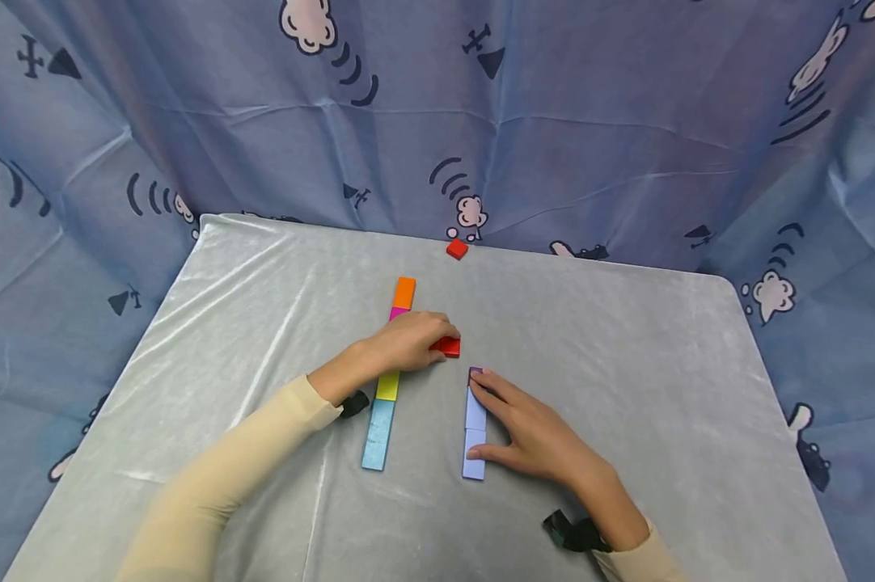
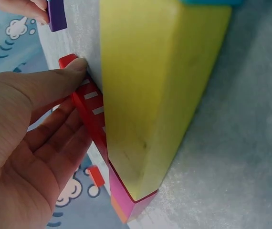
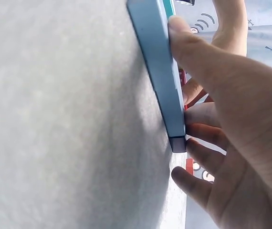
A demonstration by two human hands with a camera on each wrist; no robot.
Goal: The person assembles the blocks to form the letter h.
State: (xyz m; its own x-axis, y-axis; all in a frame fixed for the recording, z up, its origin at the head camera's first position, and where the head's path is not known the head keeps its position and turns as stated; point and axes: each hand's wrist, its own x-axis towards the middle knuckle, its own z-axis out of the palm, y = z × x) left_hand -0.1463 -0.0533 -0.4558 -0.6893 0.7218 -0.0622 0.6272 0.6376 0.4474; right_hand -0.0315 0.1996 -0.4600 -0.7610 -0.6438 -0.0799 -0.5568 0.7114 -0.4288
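My left hand [image 1: 412, 339] reaches across a row of flat coloured blocks and pinches a red block [image 1: 449, 347] between thumb and fingers. White dashes mark this red block [image 2: 92, 98] in the left wrist view. The row runs from an orange block [image 1: 404, 293] through pink and yellow [image 1: 387, 386] to light blue [image 1: 378, 434]; my hand covers its middle. My right hand [image 1: 535, 428] rests with fairly straight fingers on a second row of lavender blocks [image 1: 475, 416]. Fingertips lie at its purple far end [image 3: 177, 144], the thumb near its close end.
A loose red block [image 1: 457, 249] lies at the far edge of the cloth-covered table [image 1: 612, 339]. Behind the table hangs a blue patterned curtain [image 1: 590, 162]. Dark straps [image 1: 576, 533] sit at both wrists.
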